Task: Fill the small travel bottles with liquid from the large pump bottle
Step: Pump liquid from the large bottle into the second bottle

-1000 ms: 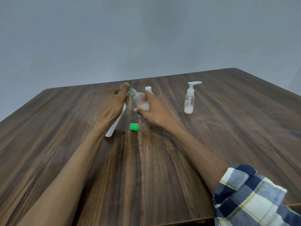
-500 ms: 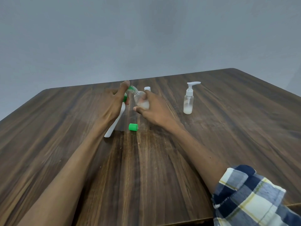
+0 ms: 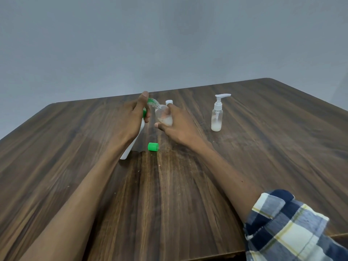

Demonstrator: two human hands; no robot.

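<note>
Both your forearms reach forward and converge toward the middle of the view. Your left hand (image 3: 134, 117) is raised, seen from its back, with the thumb pointing up and the fingers curled in a grip on the large pump bottle (image 3: 132, 142). Your right hand (image 3: 176, 127) sits just beside it, fingers and thumb wrapped round the small travel bottle (image 3: 163, 115), thumb tip pointing left. Your left arm is bare; your right arm wears a rolled plaid sleeve (image 3: 286, 227) near the elbow.

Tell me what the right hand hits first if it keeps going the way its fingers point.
Probably the left hand and large pump bottle's green nozzle; the right hand points left, though depth is unclear.
</note>
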